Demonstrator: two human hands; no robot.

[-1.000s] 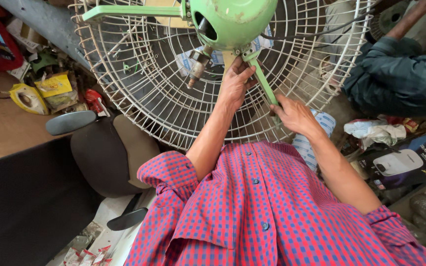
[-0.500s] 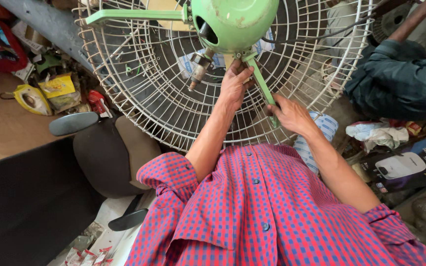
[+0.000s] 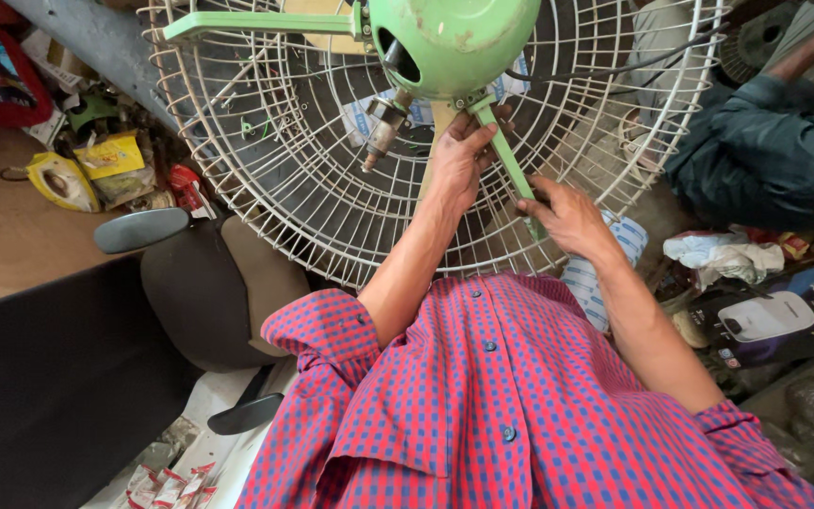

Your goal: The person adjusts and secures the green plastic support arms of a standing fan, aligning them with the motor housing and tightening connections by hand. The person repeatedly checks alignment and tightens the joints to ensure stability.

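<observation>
A big fan lies in front of me, with a cream wire guard (image 3: pixel 266 188), a green motor housing (image 3: pixel 454 42) and green struts. My left hand (image 3: pixel 459 155) reaches up under the housing, its fingers curled round the top of one green strut (image 3: pixel 506 155). My right hand (image 3: pixel 567 212) grips the lower end of the same strut where it meets the guard. A small metal cylinder (image 3: pixel 383 123) hangs from the housing just left of my left hand. A black cable (image 3: pixel 614 66) runs from the motor to the right.
A black chair (image 3: pixel 190 292) with armrests stands at the left, below a wooden top (image 3: pixel 2 236) holding yellow packets (image 3: pixel 105 155). Another person in dark blue-green clothes (image 3: pixel 765 160) is at the upper right. A box showing a white appliance (image 3: pixel 765 320) and rags (image 3: pixel 718 254) lie at the right.
Both hands stay on the green strut in almost the same places. Only the view has drifted slightly.
</observation>
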